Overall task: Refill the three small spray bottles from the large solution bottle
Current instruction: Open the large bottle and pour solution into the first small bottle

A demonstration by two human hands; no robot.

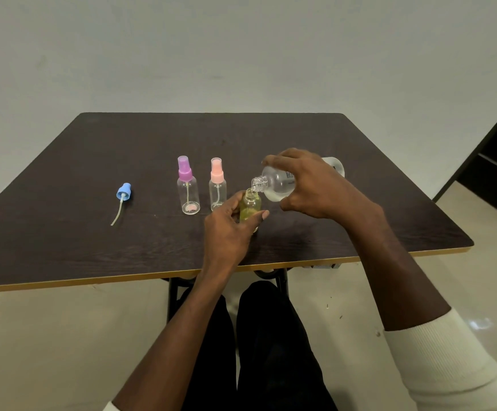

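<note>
Nearest: open small bottle (250, 206), clear, yellowish-tinted, upright on the dark table (63, 247), pinched between thumb and fingers of the left hand (229, 229). Just above: large solution bottle (276, 185), clear, uncapped, tipped neck-down over the small one's mouth, clasped by the curled right hand (309, 188). Beyond, left: pink-capped bottle (218, 185), purple-capped bottle (188, 186), both upright; blue spray cap (123, 193) lay well apart.

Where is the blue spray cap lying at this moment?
The blue spray cap lies on the table's left side, alone, left of the purple-capped bottle.
</note>
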